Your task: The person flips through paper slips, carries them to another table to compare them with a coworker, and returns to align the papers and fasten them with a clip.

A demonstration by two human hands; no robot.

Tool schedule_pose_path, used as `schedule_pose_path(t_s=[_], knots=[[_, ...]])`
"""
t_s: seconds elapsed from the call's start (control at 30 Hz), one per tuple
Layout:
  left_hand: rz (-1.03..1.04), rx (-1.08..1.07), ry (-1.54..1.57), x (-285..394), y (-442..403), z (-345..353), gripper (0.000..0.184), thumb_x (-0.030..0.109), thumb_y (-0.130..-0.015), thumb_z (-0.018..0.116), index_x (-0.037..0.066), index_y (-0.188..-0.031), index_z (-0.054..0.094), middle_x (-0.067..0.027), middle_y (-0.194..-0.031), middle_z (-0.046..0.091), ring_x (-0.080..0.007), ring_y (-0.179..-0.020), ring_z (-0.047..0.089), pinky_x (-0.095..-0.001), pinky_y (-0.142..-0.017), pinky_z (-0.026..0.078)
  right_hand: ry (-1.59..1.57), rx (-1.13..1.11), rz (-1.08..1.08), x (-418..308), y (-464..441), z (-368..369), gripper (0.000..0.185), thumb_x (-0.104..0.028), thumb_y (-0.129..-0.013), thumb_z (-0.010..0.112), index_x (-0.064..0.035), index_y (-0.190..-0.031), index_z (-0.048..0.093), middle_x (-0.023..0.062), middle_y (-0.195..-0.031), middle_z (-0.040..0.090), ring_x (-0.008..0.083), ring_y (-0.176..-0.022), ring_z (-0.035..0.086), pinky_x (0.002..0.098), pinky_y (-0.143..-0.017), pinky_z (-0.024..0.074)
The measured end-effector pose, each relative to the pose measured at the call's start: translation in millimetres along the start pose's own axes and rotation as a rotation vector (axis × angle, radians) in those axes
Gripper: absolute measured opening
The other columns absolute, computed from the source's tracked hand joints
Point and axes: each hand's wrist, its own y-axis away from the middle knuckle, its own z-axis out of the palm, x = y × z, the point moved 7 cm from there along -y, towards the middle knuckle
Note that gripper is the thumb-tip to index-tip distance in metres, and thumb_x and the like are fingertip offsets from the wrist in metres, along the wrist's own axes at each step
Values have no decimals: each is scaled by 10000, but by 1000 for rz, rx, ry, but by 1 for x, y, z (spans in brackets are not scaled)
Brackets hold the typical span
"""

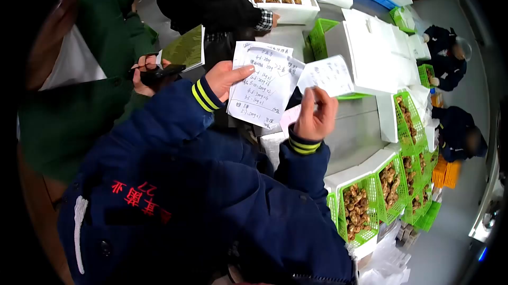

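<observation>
At left, a person in a dark-green garment [103, 28] has an olive-green paper booklet [184, 48]. The left hand [225, 80] grips white handwritten paper sheets [259, 97], thumb on top. Just beside them, the right hand [317, 113] pinches a small white handwritten paper slip [327, 75]. Farther right are a grey metal tabletop [359, 126] and a light-green lattice plastic basket [373, 213] of brown knobbly pieces [355, 212].

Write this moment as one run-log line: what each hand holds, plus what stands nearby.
left hand: holding handwritten sheets | right hand: pinching small paper slip | nearby: green basket of brown pieces, white box
</observation>
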Motion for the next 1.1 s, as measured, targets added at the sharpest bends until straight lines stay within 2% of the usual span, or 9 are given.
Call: schedule_pose_path(t_s=[0.1,0.17,0.23,0.33,0.47,0.67,0.8,0.9,1.1], knots=[[-20,26,19,-3,-11,-16,340,131,-855,505,-68,-1127,460,-147,-1062,560,-219,-957,566,-327,-833,458,-50,100,-281,-37,17,-13,181,113,-679,606,10,-825,572,122,-811,530,229,-690,512,292,-619,419],[31,16,37,1,-13,-10,339,131,-857,499,-71,-1126,460,-142,-1059,561,-219,-963,563,-329,-838,455,222,-22,-536,-55,25,1,235,119,-633,623,-2,-831,585,122,-800,542,253,-716,519,323,-628,423],[31,25,51,5,-12,-6,346,124,-856,498,-75,-1136,452,-144,-1077,550,-216,-980,553,-327,-843,449,201,-196,-483,-52,21,19,289,103,-597,629,-15,-859,604,102,-774,564,281,-699,523,353,-629,430],[59,30,68,6,-15,-9,340,129,-855,501,-71,-1128,464,-137,-1072,554,-216,-975,553,-320,-841,450,210,-67,-629,-62,28,18,321,99,-563,634,-30,-856,619,93,-778,566,276,-691,521,336,-659,438],[61,22,65,6,-13,-11,306,120,-857,496,-54,-1109,487,-123,-1055,563,-195,-957,559,-315,-830,454,269,-263,-564,-45,34,32,283,69,-556,627,-36,-819,619,72,-766,562,256,-671,508,326,-597,423],[74,20,72,1,-14,-17,310,110,-859,480,-51,-1124,467,-138,-1060,559,-209,-959,562,-329,-838,458,245,-315,-507,-44,37,29,259,108,-590,614,-7,-821,601,115,-820,573,290,-728,533,338,-655,434],[34,73,137,-3,-11,-23,291,74,-842,482,-47,-1106,467,-150,-1049,553,-245,-960,562,-382,-850,463,137,-161,-495,-55,31,6,257,105,-610,613,-3,-842,602,138,-859,580,306,-740,541,351,-656,433],[4,65,139,-5,-5,-19,294,83,-849,487,-41,-1114,454,-154,-1043,547,-262,-944,568,-402,-834,474,95,-209,-258,-35,28,1,242,112,-616,621,2,-829,598,97,-734,549,242,-657,501,297,-607,406],[-31,35,146,-19,-11,-30,312,116,-843,519,-48,-1102,459,-142,-1015,559,-255,-918,577,-395,-794,492,25,-158,-206,-30,22,-1,219,109,-640,625,-9,-824,605,77,-673,500,207,-616,480,273,-581,396]])
